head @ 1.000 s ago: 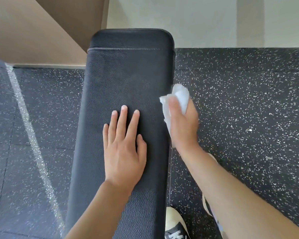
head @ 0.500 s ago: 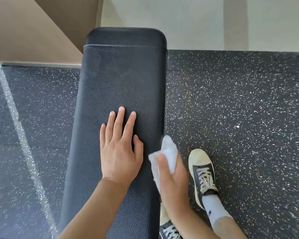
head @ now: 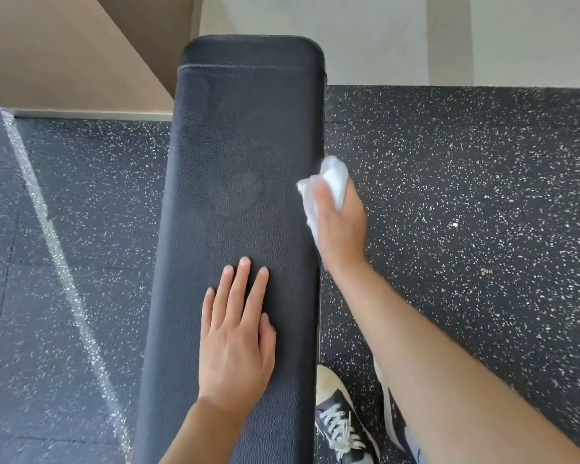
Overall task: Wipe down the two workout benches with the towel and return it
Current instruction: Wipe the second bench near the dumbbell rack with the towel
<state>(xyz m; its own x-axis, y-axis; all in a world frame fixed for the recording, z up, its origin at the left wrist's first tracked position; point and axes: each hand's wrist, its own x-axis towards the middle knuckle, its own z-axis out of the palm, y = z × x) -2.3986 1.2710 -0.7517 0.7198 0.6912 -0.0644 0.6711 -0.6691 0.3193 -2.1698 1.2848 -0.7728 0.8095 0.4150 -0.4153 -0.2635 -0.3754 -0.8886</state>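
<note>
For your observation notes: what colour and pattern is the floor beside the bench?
Black with white speckles, seen in the head view: floor beside the bench.

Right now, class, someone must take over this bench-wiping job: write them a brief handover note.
Left hand: flat, fingers straight, resting on the bench top.
Right hand: grips the bunched white towel against the bench's right side edge.
Done: cannot tell how much of the top is wiped.
Left: finish this bench's side, wipe the second bench, which is out of view, then return the towel.
</note>
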